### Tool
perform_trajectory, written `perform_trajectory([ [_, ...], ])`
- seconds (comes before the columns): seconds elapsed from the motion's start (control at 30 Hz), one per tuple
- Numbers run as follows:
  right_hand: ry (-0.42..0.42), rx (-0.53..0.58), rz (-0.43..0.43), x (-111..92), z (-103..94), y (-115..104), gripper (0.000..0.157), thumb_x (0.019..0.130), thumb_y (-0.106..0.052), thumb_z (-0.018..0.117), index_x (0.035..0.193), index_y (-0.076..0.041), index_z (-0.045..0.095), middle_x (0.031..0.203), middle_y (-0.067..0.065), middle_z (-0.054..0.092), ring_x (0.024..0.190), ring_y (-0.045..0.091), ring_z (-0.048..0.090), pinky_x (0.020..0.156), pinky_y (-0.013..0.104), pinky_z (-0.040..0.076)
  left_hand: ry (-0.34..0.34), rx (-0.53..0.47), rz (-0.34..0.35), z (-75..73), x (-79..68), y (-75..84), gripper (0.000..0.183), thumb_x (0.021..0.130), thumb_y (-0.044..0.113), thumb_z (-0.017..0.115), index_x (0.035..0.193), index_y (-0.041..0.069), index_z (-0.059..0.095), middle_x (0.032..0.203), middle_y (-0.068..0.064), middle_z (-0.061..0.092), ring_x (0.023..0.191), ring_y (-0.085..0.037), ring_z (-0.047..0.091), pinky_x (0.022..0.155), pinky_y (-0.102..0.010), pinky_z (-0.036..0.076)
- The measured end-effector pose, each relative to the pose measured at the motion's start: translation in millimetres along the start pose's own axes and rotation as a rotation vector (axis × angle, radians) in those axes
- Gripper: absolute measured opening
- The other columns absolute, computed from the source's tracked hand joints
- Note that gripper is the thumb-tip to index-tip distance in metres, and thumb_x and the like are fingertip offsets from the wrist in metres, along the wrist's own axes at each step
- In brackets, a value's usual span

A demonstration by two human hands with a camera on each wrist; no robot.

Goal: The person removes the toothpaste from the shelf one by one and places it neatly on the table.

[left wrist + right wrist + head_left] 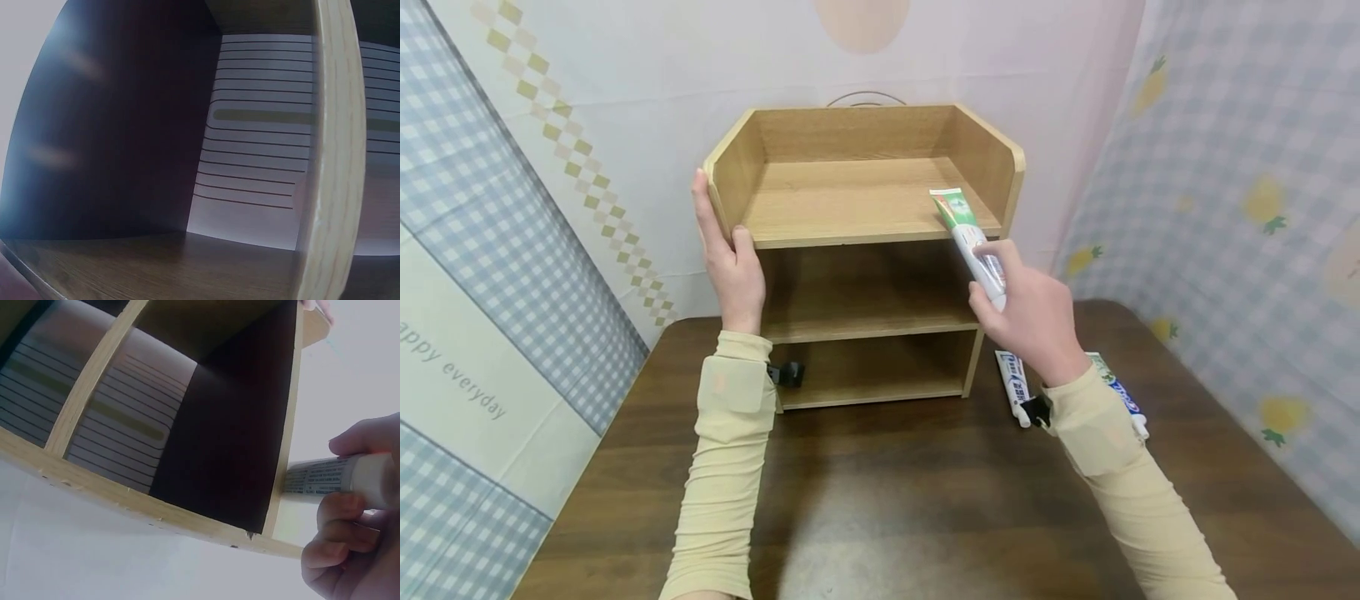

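Note:
A three-level wooden shelf [850,196] stands on the table. My left hand [735,275] grips its left side panel at the front, fingers along the outer face and thumb at the front edge. With my right hand [1033,312] I hold a white and green toothpaste tube [967,237] by its cap end, thumb and fingers around it. The tube's flat green end points away from me over the right part of the top board. In the right wrist view, the tube's white cap [373,481] lies between thumb and curled fingers. The left wrist view shows the shelf's inside, not the fingers.
On the table [880,508], right of the shelf, lies a blue and white toothpaste tube [1013,383]. Beyond my right wrist is another green and blue tube [1116,390], partly hidden by the sleeve. Patterned cloth [1225,217] hangs behind and at both sides.

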State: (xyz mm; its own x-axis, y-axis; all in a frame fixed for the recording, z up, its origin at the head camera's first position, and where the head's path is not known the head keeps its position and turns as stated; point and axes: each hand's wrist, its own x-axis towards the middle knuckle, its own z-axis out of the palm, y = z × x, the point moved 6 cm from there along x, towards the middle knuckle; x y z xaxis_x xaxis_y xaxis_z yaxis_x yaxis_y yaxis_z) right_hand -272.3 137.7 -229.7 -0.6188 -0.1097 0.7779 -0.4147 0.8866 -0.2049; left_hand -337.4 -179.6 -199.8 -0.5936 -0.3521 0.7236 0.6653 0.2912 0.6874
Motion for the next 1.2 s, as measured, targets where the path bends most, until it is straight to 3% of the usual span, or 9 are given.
perform_trajectory([
  [0.1,0.004,0.010,-0.003,-4.7,-2.1,2.0,0.038,0.084,-0.024,0.062,0.118,-0.010,0.052,0.062,0.012,0.060,0.045,0.023,0.048,0.042,0.034,0.034,0.003,-0.001,-0.008,-0.8,1.4,-4.9,0.067,0.089,-0.007,0.033,0.153,0.010,0.025,0.160,0.002,0.028,0.141,0.000,0.029,0.115,-0.018,0.022],
  [0.27,0.017,0.036,-0.008,-10.2,-4.9,4.8,0.039,0.082,-0.023,0.065,0.116,-0.009,0.051,0.063,0.011,0.057,0.047,0.022,0.047,0.044,0.032,0.034,0.018,0.015,-0.018,-1.3,8.9,-26.9,0.069,0.088,-0.007,0.034,0.154,0.014,0.025,0.160,0.006,0.028,0.140,0.003,0.029,0.114,-0.018,0.023],
  [0.37,0.032,0.045,-0.024,-13.2,-7.6,4.6,0.040,0.081,-0.021,0.067,0.115,-0.008,0.052,0.063,0.011,0.055,0.046,0.021,0.046,0.044,0.031,0.033,0.021,0.016,-0.018,-1.9,10.6,-30.0,0.069,0.088,-0.006,0.034,0.154,0.014,0.024,0.160,0.006,0.028,0.140,0.002,0.029,0.114,-0.018,0.023],
  [0.57,0.115,0.072,-0.080,-23.8,-10.5,7.5,0.037,0.079,-0.019,0.067,0.110,-0.005,0.053,0.066,0.014,0.063,0.048,0.021,0.048,0.044,0.031,0.033,0.026,0.016,0.027,-1.2,12.2,-32.5,0.069,0.088,-0.007,0.035,0.153,0.014,0.026,0.159,0.006,0.029,0.140,0.001,0.030,0.114,-0.020,0.024],
  [0.8,0.190,0.132,-0.097,-44.2,-12.1,14.6,0.039,0.078,-0.018,0.069,0.109,-0.001,0.055,0.084,0.025,0.071,0.063,0.030,0.066,0.047,0.036,0.041,0.011,0.001,0.011,0.5,10.1,-33.8,0.068,0.088,-0.007,0.035,0.153,0.013,0.026,0.160,0.005,0.028,0.141,0.000,0.030,0.114,-0.021,0.025],
  [1.03,0.272,0.181,-0.078,-66.0,-15.4,23.6,0.040,0.075,-0.016,0.068,0.108,0.003,0.056,0.082,0.024,0.069,0.064,0.032,0.066,0.051,0.037,0.042,0.015,0.001,0.013,-0.6,10.0,-34.4,0.069,0.089,-0.006,0.036,0.153,0.016,0.026,0.159,0.008,0.029,0.139,0.001,0.031,0.113,-0.021,0.026],
  [1.2,0.311,0.181,-0.070,-82.4,-19.7,33.6,0.040,0.076,-0.019,0.066,0.107,0.004,0.058,0.079,0.023,0.067,0.063,0.032,0.064,0.053,0.032,0.040,0.020,-0.007,0.035,-0.8,10.6,-33.5,0.069,0.089,-0.007,0.036,0.153,0.016,0.027,0.159,0.008,0.030,0.139,0.001,0.032,0.113,-0.021,0.026],
])
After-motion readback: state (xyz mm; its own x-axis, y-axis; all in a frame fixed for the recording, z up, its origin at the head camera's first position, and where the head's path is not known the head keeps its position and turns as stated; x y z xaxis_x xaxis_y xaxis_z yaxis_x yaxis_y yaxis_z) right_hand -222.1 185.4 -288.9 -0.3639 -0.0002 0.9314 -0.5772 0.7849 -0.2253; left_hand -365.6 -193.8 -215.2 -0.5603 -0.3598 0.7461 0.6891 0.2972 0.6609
